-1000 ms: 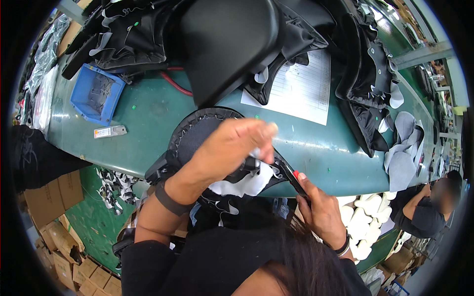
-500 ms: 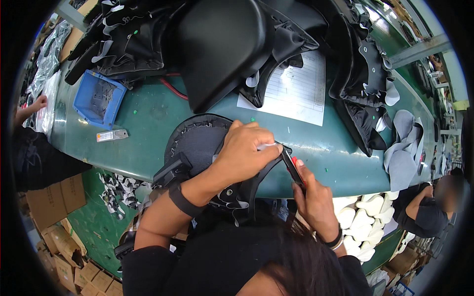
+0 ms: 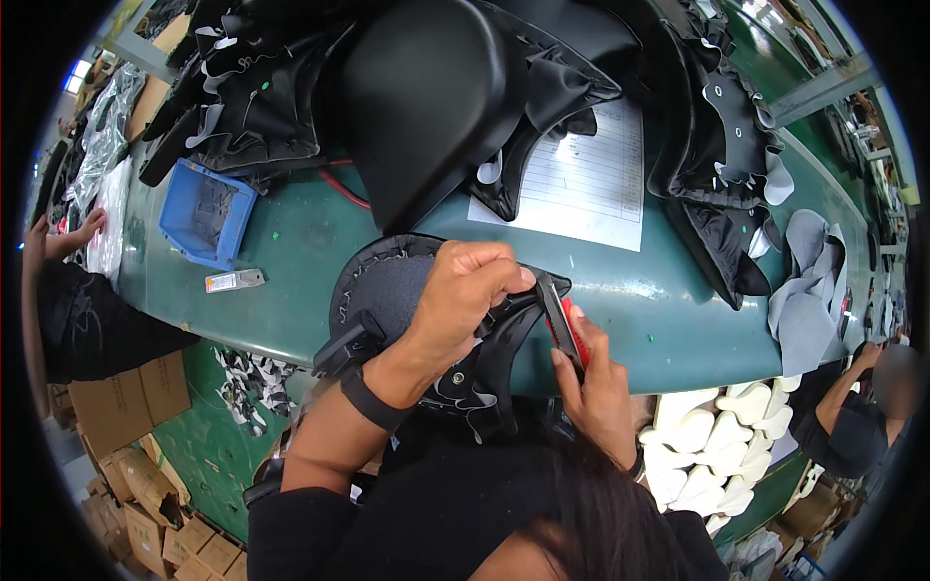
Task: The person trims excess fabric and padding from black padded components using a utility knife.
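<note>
A black padded seat-like part (image 3: 383,276) lies near the table's front edge, its grey fabric underside up and its rim gathered all round. My left hand (image 3: 460,300) is closed at the part's upper right corner, thumb and forefinger pinching the black cover's edge. My right hand (image 3: 599,387) is wrapped round a slim red-and-black hand tool (image 3: 564,334). The tool's narrow tip meets the cover's edge just beside my left fingertips; its exact kind is unclear. A loose flap of the black cover (image 3: 489,373) with a metal eyelet hangs toward my body.
Large black padded parts (image 3: 436,87) crowd the far side, over a printed sheet (image 3: 591,184). Left are a blue bin (image 3: 206,213) and a small grey labelled item (image 3: 234,281). Grey fabric pieces (image 3: 809,290) lie right; cream foam pieces (image 3: 707,441) sit below. Other people stand at both sides.
The tool has shifted slightly left and turned more upright, its tip now at the edge by my left fingers. The whitish bit at my left fingertips no longer shows. The view has shifted slightly.
</note>
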Tool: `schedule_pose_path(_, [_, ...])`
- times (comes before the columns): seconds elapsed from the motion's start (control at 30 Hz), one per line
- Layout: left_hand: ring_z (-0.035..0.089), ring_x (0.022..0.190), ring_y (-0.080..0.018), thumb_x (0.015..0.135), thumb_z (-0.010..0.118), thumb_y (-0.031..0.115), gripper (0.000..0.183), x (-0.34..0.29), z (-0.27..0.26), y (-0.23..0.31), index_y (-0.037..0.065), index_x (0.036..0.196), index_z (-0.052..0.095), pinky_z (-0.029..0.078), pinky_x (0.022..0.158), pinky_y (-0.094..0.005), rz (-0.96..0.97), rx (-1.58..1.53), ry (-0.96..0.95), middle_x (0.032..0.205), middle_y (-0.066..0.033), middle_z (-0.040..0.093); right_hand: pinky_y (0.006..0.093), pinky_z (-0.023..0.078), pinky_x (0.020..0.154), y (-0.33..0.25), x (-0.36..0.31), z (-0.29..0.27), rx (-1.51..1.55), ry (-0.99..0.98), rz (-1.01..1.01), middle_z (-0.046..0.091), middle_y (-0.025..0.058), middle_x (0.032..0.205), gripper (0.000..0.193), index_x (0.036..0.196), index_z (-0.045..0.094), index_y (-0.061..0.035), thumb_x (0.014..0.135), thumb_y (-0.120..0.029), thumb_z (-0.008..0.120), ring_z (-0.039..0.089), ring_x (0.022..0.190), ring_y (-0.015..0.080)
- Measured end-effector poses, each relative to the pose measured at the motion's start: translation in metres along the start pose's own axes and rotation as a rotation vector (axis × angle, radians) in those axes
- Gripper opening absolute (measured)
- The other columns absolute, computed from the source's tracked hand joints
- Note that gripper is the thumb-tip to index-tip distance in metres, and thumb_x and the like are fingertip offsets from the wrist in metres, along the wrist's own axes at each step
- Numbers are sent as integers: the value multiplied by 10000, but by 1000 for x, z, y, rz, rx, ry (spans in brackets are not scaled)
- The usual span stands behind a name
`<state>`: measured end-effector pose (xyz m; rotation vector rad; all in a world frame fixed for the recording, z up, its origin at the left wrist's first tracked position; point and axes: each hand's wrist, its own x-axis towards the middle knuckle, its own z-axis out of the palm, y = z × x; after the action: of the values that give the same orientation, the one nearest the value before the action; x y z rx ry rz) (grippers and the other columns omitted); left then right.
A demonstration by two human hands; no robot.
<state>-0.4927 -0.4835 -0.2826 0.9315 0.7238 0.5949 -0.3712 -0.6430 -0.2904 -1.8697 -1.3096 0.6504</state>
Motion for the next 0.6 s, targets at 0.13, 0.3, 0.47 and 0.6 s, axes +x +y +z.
schedule_pose_path(0.13, [280,512,-155,683,604,106,321,9,-1,0,73,502,341,263,545,-302,61,-411,38,524,-3,321,425,530,721,0,-13,7,-174,-15,-27,657,229,1037,491,1304,463,-5,847,-30,641,656,875,411])
schedule_pose_path(0.3, [341,588,-155,686,669,35,310,6,-17,26,24,528,403,260,510,-321,531,153,-586,584,-18,393,433,512,663,0,-14,10,-75,50,-68,659,198,929,531,1321,464,-11,826,-28,657,647,760,390])
schedule_pose_path(0.47, [557,801,-170,735,675,-7,203,-14,-26,42,-14,596,526,474,722,-290,611,737,-33,1126,-120,632,435,499,639,2,5,-1,-173,2,-116,654,197,889,532,1324,476,-59,827,-41,663,631,730,398])
schedule_pose_path(0.6, [659,689,-210,800,615,-1,118,-30,-7,27,-10,718,531,488,592,-299,218,693,129,804,-114,664,441,502,672,-1,9,-5,-152,-93,-1,662,198,923,525,1325,478,-87,835,-67,666,631,770,403])
